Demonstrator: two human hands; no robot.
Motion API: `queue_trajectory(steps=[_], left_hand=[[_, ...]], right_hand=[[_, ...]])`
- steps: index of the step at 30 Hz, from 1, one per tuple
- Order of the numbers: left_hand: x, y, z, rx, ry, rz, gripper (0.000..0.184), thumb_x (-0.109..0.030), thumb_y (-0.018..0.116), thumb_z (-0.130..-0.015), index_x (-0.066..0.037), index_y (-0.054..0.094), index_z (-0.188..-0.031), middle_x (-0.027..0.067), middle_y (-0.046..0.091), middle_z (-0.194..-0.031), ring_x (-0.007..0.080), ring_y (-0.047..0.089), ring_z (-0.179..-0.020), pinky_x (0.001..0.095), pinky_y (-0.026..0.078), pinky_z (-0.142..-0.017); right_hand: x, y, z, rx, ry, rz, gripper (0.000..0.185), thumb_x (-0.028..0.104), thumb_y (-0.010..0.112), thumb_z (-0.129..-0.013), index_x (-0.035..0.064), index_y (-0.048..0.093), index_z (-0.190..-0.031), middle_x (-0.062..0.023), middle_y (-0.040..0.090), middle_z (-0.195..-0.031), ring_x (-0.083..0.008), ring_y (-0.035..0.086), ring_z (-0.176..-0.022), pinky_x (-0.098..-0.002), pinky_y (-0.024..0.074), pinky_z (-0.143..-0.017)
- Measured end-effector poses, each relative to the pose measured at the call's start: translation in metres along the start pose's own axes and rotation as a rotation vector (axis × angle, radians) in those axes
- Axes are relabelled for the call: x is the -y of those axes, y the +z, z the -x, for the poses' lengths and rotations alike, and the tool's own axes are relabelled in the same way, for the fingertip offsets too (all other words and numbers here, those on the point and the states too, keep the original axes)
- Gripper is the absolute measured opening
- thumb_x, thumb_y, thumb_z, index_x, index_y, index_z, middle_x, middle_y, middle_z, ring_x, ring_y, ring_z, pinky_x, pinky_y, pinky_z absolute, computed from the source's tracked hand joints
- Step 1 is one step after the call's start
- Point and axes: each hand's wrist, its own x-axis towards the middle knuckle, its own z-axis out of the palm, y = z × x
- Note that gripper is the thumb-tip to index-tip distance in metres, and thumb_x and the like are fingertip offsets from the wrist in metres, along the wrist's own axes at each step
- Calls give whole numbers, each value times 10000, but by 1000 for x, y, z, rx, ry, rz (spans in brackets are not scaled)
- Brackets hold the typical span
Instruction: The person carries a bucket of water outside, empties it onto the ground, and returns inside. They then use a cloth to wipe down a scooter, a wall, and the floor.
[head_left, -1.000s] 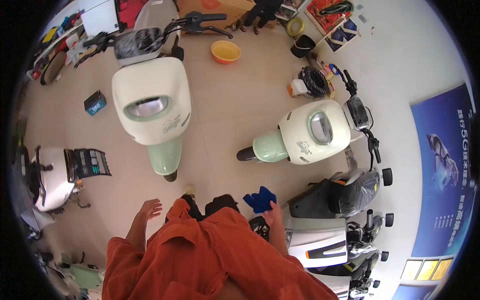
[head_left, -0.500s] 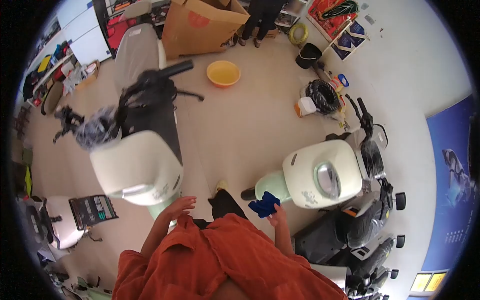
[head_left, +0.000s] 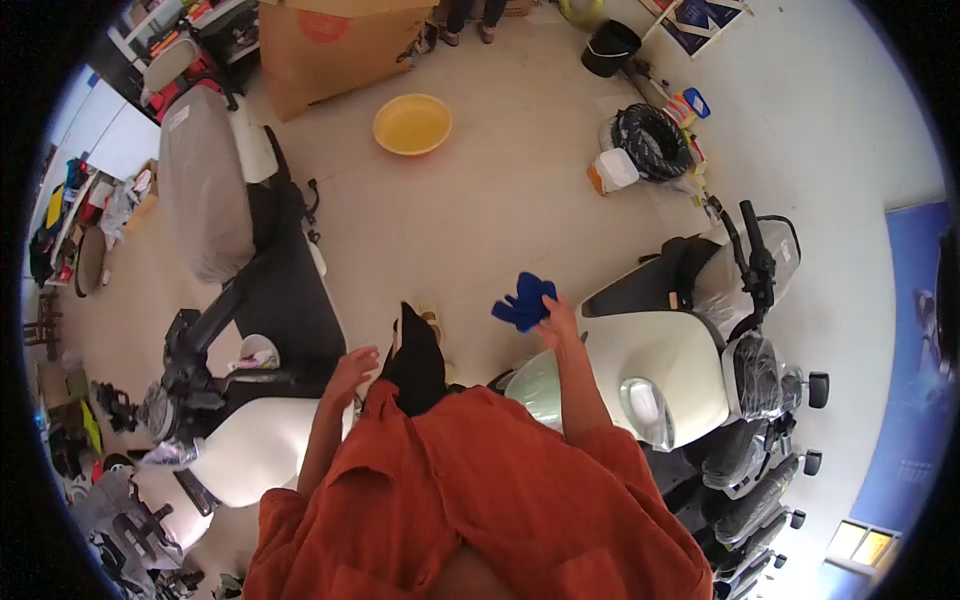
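In the head view, a dark blue cloth (head_left: 524,303) hangs crumpled from my right hand (head_left: 557,325), pinched between thumb and fingers. That hand is held out in front of me, beside the cream and pale green front of a scooter (head_left: 655,350). My left hand (head_left: 352,370) holds nothing. Its fingers are loosely stretched out, near another cream scooter (head_left: 250,450) on the left. Whether the left hand touches that scooter's body I cannot tell.
A yellow basin (head_left: 412,125) stands on the floor ahead. Behind it are a large cardboard box (head_left: 340,50) and a person's legs (head_left: 470,15). A black bucket (head_left: 610,48) and a black tyre (head_left: 652,143) lie along the right wall. Several more scooters line the right side.
I have moved forward between the two scooters, which now sit further back beside me. The basin is nearer. My right hand has risen and reached forward with the blue cloth.
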Motion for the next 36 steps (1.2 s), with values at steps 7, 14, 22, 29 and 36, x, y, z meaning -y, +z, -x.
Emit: queue_trajectory(steps=[7, 14, 22, 29, 36], left_hand=[[-73, -11, -70, -118, 78, 32, 455, -312, 565, -777, -67, 516, -1157, 38, 544, -1102, 152, 490, -999, 297, 360, -842], [-119, -3, -103, -191, -70, 143, 473, -292, 548, -802, -33, 474, -1190, 78, 511, -1165, 195, 474, -1061, 338, 327, -906], [-138, 27, -176, -336, -197, 237, 539, -328, 521, -809, -25, 406, -1239, 120, 458, -1234, 258, 416, -1150, 389, 288, -962], [-191, 108, -227, -433, -457, 261, 468, -322, 512, -820, -56, 452, -1200, 81, 491, -1200, 229, 473, -1076, 364, 329, -905], [-291, 171, -318, -321, -315, 125, 410, -294, 514, -820, -55, 502, -1152, 70, 537, -1130, 199, 505, -1013, 356, 356, -866]], right_hand=[[121, 40, -78, -28, -205, 55, 336, 129, 482, -849, 172, 446, -1180, -9, 501, -1106, -162, 478, -968, -394, 387, -768], [231, 110, -160, -34, -556, 444, 424, 60, 505, -816, 37, 431, -1232, -82, 492, -1164, -149, 466, -1032, -260, 377, -828], [301, 143, -307, 255, -775, 1260, 544, 62, 546, -708, 140, 430, -1233, -174, 475, -1199, -285, 460, -1107, -320, 352, -937], [288, 80, -392, 418, -486, 1407, 392, 170, 488, -730, 74, 521, -1109, -164, 543, -1096, -289, 504, -1024, -355, 389, -890], [309, 38, -458, 405, -158, 1523, 411, 192, 495, -731, 53, 521, -1116, -173, 537, -1103, -293, 476, -1065, -345, 363, -929]])
